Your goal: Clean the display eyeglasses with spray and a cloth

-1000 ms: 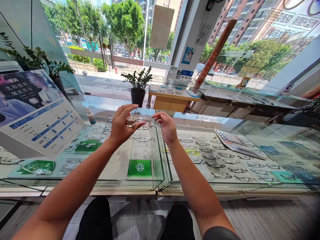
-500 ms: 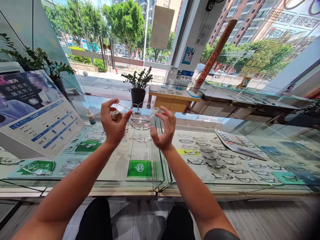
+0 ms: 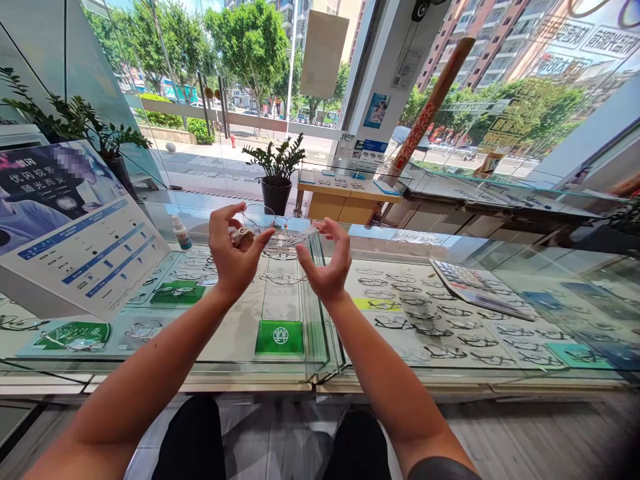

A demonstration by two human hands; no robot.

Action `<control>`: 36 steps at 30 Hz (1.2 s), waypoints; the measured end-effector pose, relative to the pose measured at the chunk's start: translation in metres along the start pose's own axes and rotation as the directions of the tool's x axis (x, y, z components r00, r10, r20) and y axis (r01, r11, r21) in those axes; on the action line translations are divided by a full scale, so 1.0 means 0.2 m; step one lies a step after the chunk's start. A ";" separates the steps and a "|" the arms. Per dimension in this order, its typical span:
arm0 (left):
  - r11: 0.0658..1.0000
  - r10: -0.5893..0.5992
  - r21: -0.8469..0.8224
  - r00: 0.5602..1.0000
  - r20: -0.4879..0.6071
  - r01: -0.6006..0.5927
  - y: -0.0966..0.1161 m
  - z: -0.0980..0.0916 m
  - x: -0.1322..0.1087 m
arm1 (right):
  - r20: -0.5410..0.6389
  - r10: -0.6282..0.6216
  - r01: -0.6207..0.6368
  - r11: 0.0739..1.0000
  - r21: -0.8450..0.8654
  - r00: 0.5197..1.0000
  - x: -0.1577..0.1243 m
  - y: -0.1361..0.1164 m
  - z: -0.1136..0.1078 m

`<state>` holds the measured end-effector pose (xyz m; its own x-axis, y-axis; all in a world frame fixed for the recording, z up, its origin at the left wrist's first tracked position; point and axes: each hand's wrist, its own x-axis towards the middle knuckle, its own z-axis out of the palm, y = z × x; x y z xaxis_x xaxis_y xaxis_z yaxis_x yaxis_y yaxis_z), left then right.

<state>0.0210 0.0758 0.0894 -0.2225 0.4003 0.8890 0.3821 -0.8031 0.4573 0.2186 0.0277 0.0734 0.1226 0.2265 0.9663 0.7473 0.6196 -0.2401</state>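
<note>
While both your hands are up over the counter, head cam shows the glasses [image 3: 300,235] btwn them, raised above the L case [image 3: 227,343] near its R end. Your L hand [image 3: 233,257] is part curled: pale cloth [image 3: 243,235] tucked in the fingers, thumb at the near side of the glasses, index up by the rim. Your R hand [image 3: 331,263] is half open, thumb & index spread at the other end; can't tell if it's pinching or just touching.

Edges: front edge of the counter runs under both your forearms, knees [image 3: 187,437] below. Seam btwn L case & R case [image 3: 425,265] passes just under your R hand. Up top, cardboard sign [image 3: 95,240] stands left of your L forearm, spray bottle [image 3: 183,233] btwn sign & L hand, so that side's tighter. R side's looser; calculator [image 3: 473,287] sits well apart from your R hand. Potted plant [image 3: 276,177] is past the far edge.

Contents: L case has spectacle frames in rows + a green block [image 3: 267,339] near the front. R case has more rows, one pair on a yellow strip [image 3: 361,305], turquoise mat [image 3: 557,350] toward front R.

Writing: sign has big white Chinese characters on dark, then a blue-banded chart, small print illegible. Green block has a round white emblem. Bottle label's too small to read. Window lettering [image 3: 555,43], upper R, shows reversed.
</note>
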 end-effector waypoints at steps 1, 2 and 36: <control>1.000 0.011 0.004 1.000 0.003 -0.011 0.01 0.00 0.00 | 0.011 0.005 -0.005 1.000 -0.004 1.000 0.00 0.00 0.00; 1.000 0.021 0.005 1.000 0.004 -0.021 0.02 0.00 -0.01 | 0.021 0.010 -0.010 1.000 -0.005 1.000 0.00 0.01 0.00; 0.993 -0.099 -0.046 0.988 0.122 0.105 -0.02 0.02 -0.02 | 0.116 0.189 -0.199 0.976 0.087 0.975 0.06 0.08 -0.02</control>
<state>0.0243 0.0803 0.0840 -0.1478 0.5287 0.8359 0.3148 -0.7760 0.5465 0.2346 0.0384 0.0804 0.1845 0.4251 0.8861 0.6485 0.6248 -0.4348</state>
